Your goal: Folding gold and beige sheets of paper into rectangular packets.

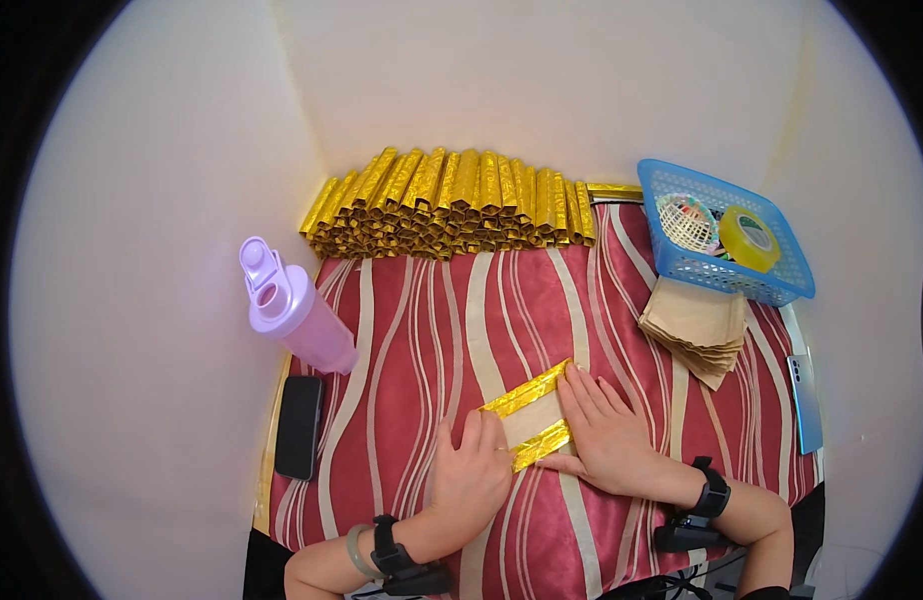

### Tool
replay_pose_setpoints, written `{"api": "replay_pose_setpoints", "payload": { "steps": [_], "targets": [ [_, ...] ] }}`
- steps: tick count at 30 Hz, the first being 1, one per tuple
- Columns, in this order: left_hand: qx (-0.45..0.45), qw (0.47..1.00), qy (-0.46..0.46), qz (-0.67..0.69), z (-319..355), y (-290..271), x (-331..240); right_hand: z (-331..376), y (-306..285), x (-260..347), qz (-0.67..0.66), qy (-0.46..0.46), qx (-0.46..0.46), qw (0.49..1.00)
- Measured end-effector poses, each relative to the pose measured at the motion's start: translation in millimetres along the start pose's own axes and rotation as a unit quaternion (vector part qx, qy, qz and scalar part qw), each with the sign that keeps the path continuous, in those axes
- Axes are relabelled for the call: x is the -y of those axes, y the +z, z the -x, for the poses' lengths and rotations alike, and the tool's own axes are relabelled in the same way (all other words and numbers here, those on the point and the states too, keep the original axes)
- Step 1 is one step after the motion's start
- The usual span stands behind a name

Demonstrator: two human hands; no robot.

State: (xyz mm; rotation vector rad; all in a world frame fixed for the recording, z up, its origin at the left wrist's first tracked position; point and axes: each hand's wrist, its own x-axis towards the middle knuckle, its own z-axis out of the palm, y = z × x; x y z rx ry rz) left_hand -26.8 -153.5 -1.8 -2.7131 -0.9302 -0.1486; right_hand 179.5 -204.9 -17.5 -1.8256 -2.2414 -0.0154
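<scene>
A: What takes up the most room?

B: The red cloth with wavy cream stripes (422, 330), spread over the table. Along its far edge lies a heap of folded gold-foil papers (447, 205), long narrow pieces stacked side by side in rows against the white wall.

A: And to the right?

B: A blue plastic basket (787, 280) at the far right corner, with a roll of yellowish tape (750, 238) and a pale netted ball inside it. Just in front of the basket, touching it, is a fanned stack of tan paper sheets (697, 325). A slim light-blue phone (807, 400) lies at the right edge.

A: On the left?

B: A lilac water bottle (297, 310) lying tilted, and near it a black phone (301, 425) at the cloth's left edge.

A: Now the piece being worked on.

B: A gold-foil paper (532, 415), near the front middle of the cloth, set at a slant. Its two long edges are shiny crinkled gold bands, turned inward, with a pale cream strip bare between them.

A: The hands?

B: The left hand (472, 475) rests on its lower left end, fingers close together and bent, tips pressing the paper. The right hand (607, 435) lies flat at its right end, fingers straight and slightly spread, thumb against the lower gold band. Both wrists wear black bands.
</scene>
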Motion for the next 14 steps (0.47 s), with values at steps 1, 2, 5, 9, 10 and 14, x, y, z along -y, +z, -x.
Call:
{"api": "replay_pose_setpoints", "payload": {
  "steps": [1,2,5,9,10,14],
  "targets": [
    [0.003,1.000,-0.001,0.003,0,0,0,0,1,0,-0.007,0.004,0.004,1.000],
    [0.003,1.000,0.002,0.000,0,0,0,0,1,0,-0.011,0.004,0.004,1.000],
    [0.004,1.000,0.006,-0.010,1,3,0,1,2,-3,-0.030,-0.007,0.004,1.000],
    [0.007,1.000,0.004,-0.004,3,6,1,-8,-11,-14,-0.150,0.015,0.065,0.986],
    [0.009,1.000,0.001,0.000,4,7,2,-11,-15,-19,-0.201,0.033,0.095,0.974],
    [0.010,1.000,0.011,0.024,3,17,17,-10,-12,-51,-0.412,0.046,0.064,0.908]
  ]
}}
